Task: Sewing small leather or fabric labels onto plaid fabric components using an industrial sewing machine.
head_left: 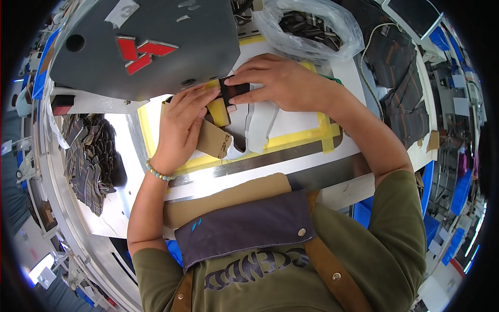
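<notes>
Holding dark pieces [311, 27], a bag [353, 37] sits beyond the right hand [289, 83].

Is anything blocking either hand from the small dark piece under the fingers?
Nothing visible is: the right hand touches the dark piece, and the left hand lies close beside it. The grey machine cover hangs beyond the left hand, not between.

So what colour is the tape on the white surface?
Yellow; the tape shows best in the head view.
</notes>
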`<state>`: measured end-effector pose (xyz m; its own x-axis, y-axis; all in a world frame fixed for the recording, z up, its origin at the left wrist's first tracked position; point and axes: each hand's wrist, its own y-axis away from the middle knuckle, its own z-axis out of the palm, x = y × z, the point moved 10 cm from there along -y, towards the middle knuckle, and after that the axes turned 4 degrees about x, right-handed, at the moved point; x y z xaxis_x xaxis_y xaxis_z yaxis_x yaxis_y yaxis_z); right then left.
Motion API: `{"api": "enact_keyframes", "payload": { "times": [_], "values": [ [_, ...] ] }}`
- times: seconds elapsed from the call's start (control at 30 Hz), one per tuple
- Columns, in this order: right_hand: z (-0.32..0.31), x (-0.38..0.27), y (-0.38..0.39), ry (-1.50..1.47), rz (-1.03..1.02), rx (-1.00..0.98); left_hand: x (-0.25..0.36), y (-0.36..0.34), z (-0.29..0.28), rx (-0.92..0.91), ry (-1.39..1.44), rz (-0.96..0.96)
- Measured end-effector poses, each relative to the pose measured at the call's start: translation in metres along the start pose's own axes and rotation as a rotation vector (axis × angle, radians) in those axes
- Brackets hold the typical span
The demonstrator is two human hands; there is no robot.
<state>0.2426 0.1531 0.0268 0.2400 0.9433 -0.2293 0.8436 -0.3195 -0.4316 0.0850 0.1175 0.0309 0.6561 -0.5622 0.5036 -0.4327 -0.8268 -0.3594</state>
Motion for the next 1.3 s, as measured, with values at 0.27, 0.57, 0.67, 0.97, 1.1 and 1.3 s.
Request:
{"api": "enact_keyframes", "payload": {
  "times": [0.27,0.57,0.67,0.97,1.1,1.3],
  "values": [
    [0.001,0.000,0.000,-0.002,-0.011,0.019,0.016,0.001,0.015,-0.105,-0.286,0.136],
    [0.001,0.005,-0.001,-0.033,-0.016,0.010,0.014,0.002,0.009,-0.063,-0.230,0.128],
    [0.003,0.007,-0.002,-0.008,-0.018,-0.022,0.008,0.009,-0.005,0.046,-0.244,0.136],
    [-0.001,0.001,-0.006,0.026,-0.014,-0.019,0.014,0.009,-0.015,-0.028,-0.309,0.132],
    [-0.003,0.001,-0.011,0.034,-0.011,-0.036,0.012,0.009,-0.012,-0.099,-0.340,0.104],
    [-0.003,0.006,-0.014,0.072,0.016,-0.048,0.009,0.008,-0.010,-0.116,-0.413,0.134]
  ]
}}
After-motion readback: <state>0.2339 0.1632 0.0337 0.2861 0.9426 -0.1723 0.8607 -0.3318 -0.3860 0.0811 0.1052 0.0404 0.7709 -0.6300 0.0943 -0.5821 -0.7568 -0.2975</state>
